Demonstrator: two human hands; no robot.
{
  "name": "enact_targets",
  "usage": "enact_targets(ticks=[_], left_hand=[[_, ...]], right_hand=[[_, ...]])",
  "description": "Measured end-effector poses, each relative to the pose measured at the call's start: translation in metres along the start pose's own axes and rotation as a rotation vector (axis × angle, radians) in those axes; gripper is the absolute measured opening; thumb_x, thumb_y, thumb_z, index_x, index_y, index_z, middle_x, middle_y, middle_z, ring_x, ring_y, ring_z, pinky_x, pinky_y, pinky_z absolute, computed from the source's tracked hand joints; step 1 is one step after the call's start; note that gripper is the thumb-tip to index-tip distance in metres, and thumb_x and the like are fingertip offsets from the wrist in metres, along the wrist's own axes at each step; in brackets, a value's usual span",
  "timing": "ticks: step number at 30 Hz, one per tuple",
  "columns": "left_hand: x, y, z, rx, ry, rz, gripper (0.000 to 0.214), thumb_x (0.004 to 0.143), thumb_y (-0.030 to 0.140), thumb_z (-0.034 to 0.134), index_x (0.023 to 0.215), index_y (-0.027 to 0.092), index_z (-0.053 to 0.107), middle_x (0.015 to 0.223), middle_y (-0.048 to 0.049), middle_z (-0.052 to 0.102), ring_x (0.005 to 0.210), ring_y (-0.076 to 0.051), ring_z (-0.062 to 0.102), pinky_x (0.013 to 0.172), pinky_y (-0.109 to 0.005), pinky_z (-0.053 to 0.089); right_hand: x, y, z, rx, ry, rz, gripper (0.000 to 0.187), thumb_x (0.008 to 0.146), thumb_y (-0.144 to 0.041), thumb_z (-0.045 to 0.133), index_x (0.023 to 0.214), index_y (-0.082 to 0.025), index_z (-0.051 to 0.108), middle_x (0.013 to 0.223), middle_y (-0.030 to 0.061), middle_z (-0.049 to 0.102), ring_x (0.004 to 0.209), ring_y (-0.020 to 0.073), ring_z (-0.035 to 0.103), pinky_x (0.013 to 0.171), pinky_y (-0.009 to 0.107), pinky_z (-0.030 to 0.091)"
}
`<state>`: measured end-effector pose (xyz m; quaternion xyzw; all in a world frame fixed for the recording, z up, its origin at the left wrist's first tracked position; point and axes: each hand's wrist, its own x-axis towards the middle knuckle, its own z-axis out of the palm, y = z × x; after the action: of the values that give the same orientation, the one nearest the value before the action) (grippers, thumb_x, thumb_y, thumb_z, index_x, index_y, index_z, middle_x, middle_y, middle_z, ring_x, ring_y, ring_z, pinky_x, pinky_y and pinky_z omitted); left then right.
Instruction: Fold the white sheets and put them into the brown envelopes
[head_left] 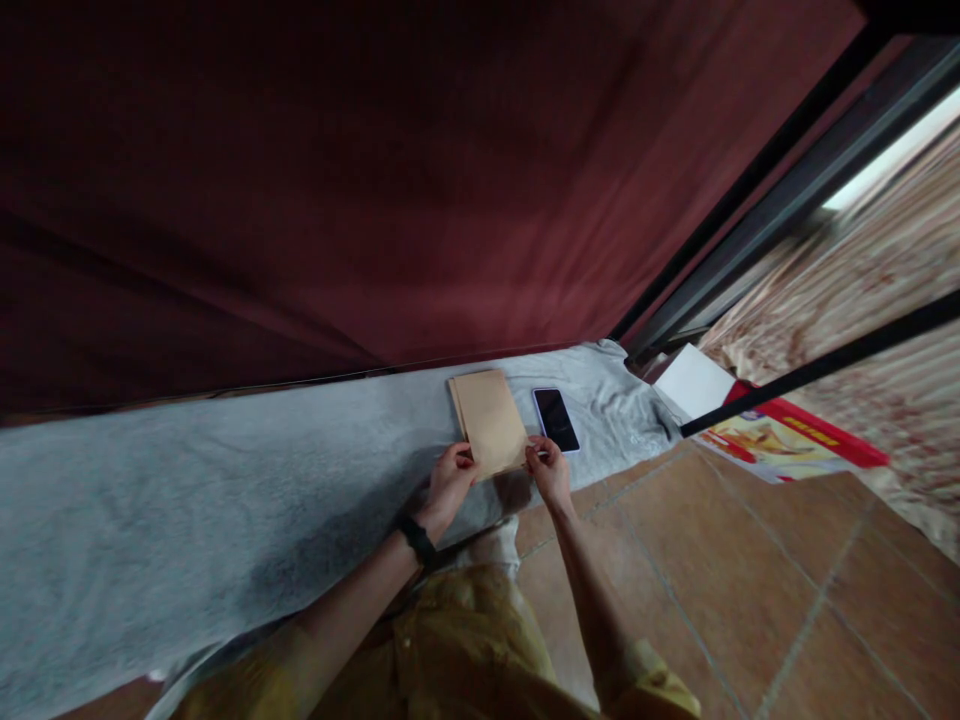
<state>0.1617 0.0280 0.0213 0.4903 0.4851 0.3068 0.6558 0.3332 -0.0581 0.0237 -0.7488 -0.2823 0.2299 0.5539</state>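
A thin stack of tan paper sheets [491,418] lies on a grey cloth [225,500] spread over the floor. My left hand [450,485], with a black band at the wrist, pinches the stack's near left corner. My right hand [546,468] pinches the near right corner, fingers closed on the paper's edge. A dark smartphone [556,419] lies face up on the cloth just right of the stack, close to my right hand.
A dark red curtain [337,180] hangs behind the cloth. Brown floor tiles [712,580] lie to the right. A white sheet [694,382] and a red-and-yellow printed packet [780,440] rest near a black frame [817,368]. My yellow-clad knees [465,640] are below.
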Motion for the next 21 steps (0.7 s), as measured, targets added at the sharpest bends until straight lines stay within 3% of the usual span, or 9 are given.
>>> enact_targets(ticks=[8, 15, 18, 21], left_hand=[[-0.01, -0.005, -0.005, 0.043, -0.025, 0.016, 0.034, 0.069, 0.023, 0.073, 0.101, 0.018, 0.065, 0.068, 0.0034, 0.062, 0.057, -0.012, 0.057, 0.055, -0.023, 0.041], [-0.008, -0.008, -0.011, 0.062, 0.001, -0.003, 0.041, 0.067, 0.025, 0.073, 0.106, 0.018, 0.063, 0.069, 0.0035, 0.061, 0.058, -0.012, 0.056, 0.057, -0.024, 0.043], [-0.012, -0.008, -0.023, 0.068, 0.015, 0.006, 0.044, 0.067, 0.029, 0.07, 0.109, 0.019, 0.063, 0.074, 0.0026, 0.061, 0.061, -0.013, 0.057, 0.057, -0.025, 0.045], [-0.018, -0.012, -0.048, 0.125, 0.047, 0.08, 0.045, 0.071, 0.035, 0.065, 0.112, 0.019, 0.064, 0.086, -0.0011, 0.064, 0.068, -0.015, 0.061, 0.062, -0.028, 0.05]], right_hand=[[-0.001, 0.006, -0.002, -0.115, 0.037, -0.083, 0.027, 0.08, -0.04, 0.062, 0.093, -0.02, 0.072, 0.074, 0.0021, 0.067, 0.064, 0.0185, 0.062, 0.061, 0.029, 0.051], [0.001, 0.016, -0.002, -0.268, 0.081, -0.168, 0.036, 0.088, -0.044, 0.052, 0.102, -0.018, 0.071, 0.1, 0.0089, 0.069, 0.074, 0.0193, 0.064, 0.071, 0.034, 0.054], [0.014, 0.016, -0.016, -0.434, 0.163, -0.266, 0.043, 0.094, -0.043, 0.045, 0.115, -0.014, 0.067, 0.111, 0.0162, 0.066, 0.092, 0.0257, 0.065, 0.084, 0.041, 0.054], [0.032, 0.016, -0.032, -0.694, 0.241, -0.339, 0.054, 0.096, -0.045, 0.045, 0.133, -0.008, 0.056, 0.128, 0.0241, 0.059, 0.116, 0.0342, 0.058, 0.096, 0.049, 0.048]])
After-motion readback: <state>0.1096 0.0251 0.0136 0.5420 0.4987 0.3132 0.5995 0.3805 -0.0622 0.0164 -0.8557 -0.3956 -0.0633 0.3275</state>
